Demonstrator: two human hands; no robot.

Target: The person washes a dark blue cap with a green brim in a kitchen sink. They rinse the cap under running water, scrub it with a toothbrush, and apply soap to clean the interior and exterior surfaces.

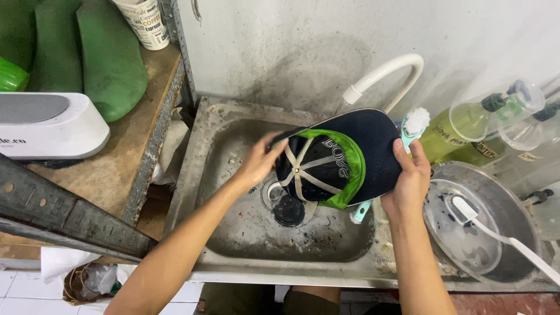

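A stained metal sink [233,146] is filling the middle of the frame, set against a grimy grey wall [303,46], with a white curved tap [388,70] arching over its upper right. At upper left, a worn wooden shelf [116,169] is carrying a white box [49,125] and green soles [111,58]. At lower right, a round metal pan [501,204] is holding a clear lid [461,230] and a white spoon [501,236].

Over the drain at centre, a dark blue cap [344,157] with green lining is being held upside down. The left hand [256,163] is reaching in from lower left, fingers curled closed on the cap's left edge. The right hand [408,181] is rising from the bottom, gripping the brim together with a light blue brush [411,131], its white bristles pointing up.
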